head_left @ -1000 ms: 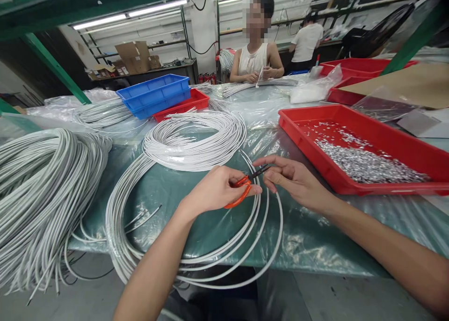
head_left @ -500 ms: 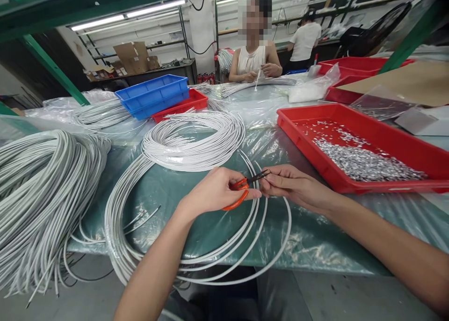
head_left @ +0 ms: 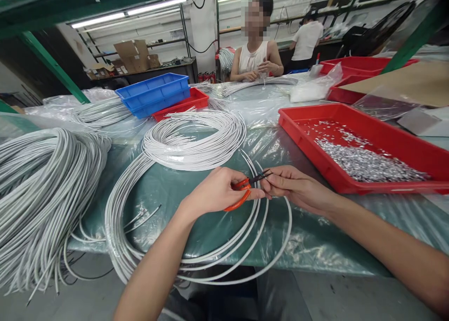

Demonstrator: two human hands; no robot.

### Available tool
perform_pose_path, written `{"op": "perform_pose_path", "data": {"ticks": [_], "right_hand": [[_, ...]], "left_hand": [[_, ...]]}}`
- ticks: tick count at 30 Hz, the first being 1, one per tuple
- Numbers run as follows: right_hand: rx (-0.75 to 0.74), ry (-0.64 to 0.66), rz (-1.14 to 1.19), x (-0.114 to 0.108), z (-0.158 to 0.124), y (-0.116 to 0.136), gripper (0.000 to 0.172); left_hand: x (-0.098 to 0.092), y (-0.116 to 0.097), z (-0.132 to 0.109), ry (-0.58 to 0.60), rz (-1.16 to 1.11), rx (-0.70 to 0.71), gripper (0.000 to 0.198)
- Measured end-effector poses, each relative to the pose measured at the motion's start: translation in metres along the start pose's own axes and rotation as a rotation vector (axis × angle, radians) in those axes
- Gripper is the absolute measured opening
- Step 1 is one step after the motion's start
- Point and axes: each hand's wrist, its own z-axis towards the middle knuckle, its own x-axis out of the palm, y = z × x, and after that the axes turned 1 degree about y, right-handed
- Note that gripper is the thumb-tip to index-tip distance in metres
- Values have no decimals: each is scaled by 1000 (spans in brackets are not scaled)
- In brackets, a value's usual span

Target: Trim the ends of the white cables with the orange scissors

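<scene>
My left hand (head_left: 219, 190) is wrapped round a pair of orange-handled scissors (head_left: 242, 197). Their dark blades point right, toward the fingertips of my right hand (head_left: 291, 185). That hand pinches the end of a white cable (head_left: 291, 222), whose tip is mostly hidden by the fingers and blades. The cable belongs to a loose coil of white cables (head_left: 117, 208) lying on the table under my left forearm. Other loose cable ends (head_left: 248, 158) stick up just behind the scissors.
A tight white cable coil (head_left: 194, 145) lies ahead. A thick grey-white cable bundle (head_left: 45, 194) hangs over the table edge at left. At right, a red tray (head_left: 305, 162) holds small silvery pieces. A blue bin (head_left: 154, 96) stands further back. Across the table a person (head_left: 254, 59) works.
My hands and the scissors stay almost in place; the view has shifted very slightly. Across the table, the person's hands and the white piece in them have moved a little.
</scene>
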Motion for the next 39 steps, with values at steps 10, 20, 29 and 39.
{"op": "perform_pose_path", "data": {"ticks": [10, 20, 29, 39], "right_hand": [[-55, -92, -73, 2, 0, 3, 31], [-299, -303, -389, 6, -4, -1, 26], [-348, -318, -483, 9, -2, -5, 30], [-282, -96, -323, 14, -2, -6, 36]], "left_hand": [[1, 1, -1, -27, -13, -25, 56], [1, 3, 0, -27, -4, -62, 51], [3, 4, 2, -143, -54, -44, 48], [5, -1, 7, -251, -522, 38, 34]]}}
